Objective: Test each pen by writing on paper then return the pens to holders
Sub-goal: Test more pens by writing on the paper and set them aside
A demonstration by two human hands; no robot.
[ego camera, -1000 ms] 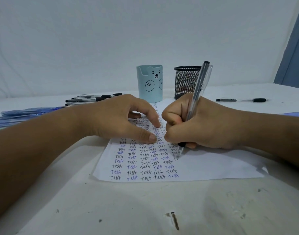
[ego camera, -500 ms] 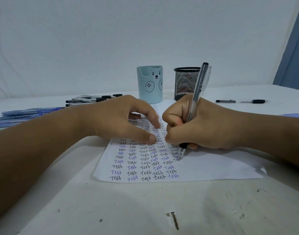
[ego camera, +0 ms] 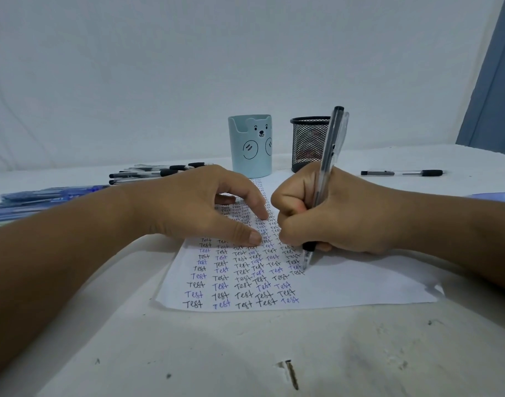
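Note:
A white sheet of paper [ego camera: 360,285] lies on the table, filled on its left half with rows of the word "Test" in black and blue ink. My right hand [ego camera: 340,213] grips a clear pen with black ink [ego camera: 328,156], its tip touching the paper at the right end of a row. My left hand [ego camera: 194,204] rests on the upper left of the sheet, thumb and fingertips pressing it down. Behind the paper stand a light blue bear holder [ego camera: 250,146] and a black mesh holder [ego camera: 307,143].
A bunch of black pens [ego camera: 148,173] lies at the back left, and a pile of blue pens [ego camera: 39,199] lies further left. One black pen [ego camera: 402,173] lies alone at the back right. A dark mark [ego camera: 291,373] shows on the table near me.
The pen tip has shifted slightly right and down along the row of writing. My left hand has stayed where it was on the paper.

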